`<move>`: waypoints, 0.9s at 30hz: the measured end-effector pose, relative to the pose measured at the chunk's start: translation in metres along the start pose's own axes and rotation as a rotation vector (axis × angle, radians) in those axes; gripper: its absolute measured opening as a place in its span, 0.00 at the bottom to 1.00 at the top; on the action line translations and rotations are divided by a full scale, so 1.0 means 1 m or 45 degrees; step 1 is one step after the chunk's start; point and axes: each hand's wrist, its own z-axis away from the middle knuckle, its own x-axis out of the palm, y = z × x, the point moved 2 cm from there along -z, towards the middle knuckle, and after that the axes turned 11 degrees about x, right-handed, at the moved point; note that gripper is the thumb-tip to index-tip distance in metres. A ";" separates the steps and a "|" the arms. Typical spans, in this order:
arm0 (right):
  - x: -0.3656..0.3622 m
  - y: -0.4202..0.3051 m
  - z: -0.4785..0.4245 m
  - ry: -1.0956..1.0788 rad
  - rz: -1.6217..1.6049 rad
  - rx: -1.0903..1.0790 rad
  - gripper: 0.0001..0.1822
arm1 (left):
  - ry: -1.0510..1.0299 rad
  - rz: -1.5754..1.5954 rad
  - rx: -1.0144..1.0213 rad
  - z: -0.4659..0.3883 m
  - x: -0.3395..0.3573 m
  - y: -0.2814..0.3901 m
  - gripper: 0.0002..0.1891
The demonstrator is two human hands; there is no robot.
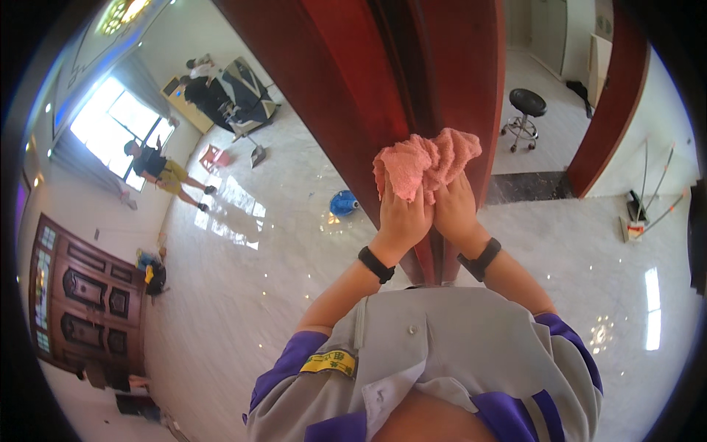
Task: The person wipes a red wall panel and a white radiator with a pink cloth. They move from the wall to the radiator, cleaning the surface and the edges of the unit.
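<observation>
A crumpled pink terry cloth (425, 160) lies between both hands and a dark red wooden door frame (353, 94), directly in front of me. My left hand (404, 212) holds the lower left part of the cloth, its fingertips hidden under the folds. Close beside it, my right hand (456, 209) grips the cloth's lower right part, with its fingertips covered too. Each wrist has a black band. Behind the hands, the glossy red wood runs upward with a darker groove down its middle.
A blue basin (343, 203) sits on the shiny floor left of the frame. Through the doorway at right stands a black wheeled stool (527, 103). Long-handled tools (635, 226) lean near the right wall. Several people are at the far left, one near a window (157, 168).
</observation>
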 end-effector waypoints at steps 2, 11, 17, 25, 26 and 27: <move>0.000 0.001 -0.004 -0.011 -0.121 0.013 0.27 | 0.014 0.038 -0.001 0.004 0.001 -0.002 0.30; -0.054 -0.031 -0.091 0.182 -0.159 -0.064 0.32 | 0.190 0.039 0.118 -0.084 -0.063 -0.032 0.31; -0.028 -0.034 -0.085 0.308 -0.191 -0.195 0.27 | 0.182 -0.051 0.014 -0.060 -0.044 -0.022 0.28; 0.003 -0.006 -0.045 0.227 -0.064 -0.197 0.26 | 0.197 -0.020 -0.014 -0.030 -0.024 -0.012 0.25; 0.006 0.000 -0.037 0.229 -0.070 -0.193 0.26 | 0.168 0.023 -0.028 -0.020 -0.018 -0.010 0.26; 0.009 0.008 -0.028 0.189 -0.072 -0.197 0.26 | 0.143 0.079 -0.037 -0.008 -0.008 -0.010 0.27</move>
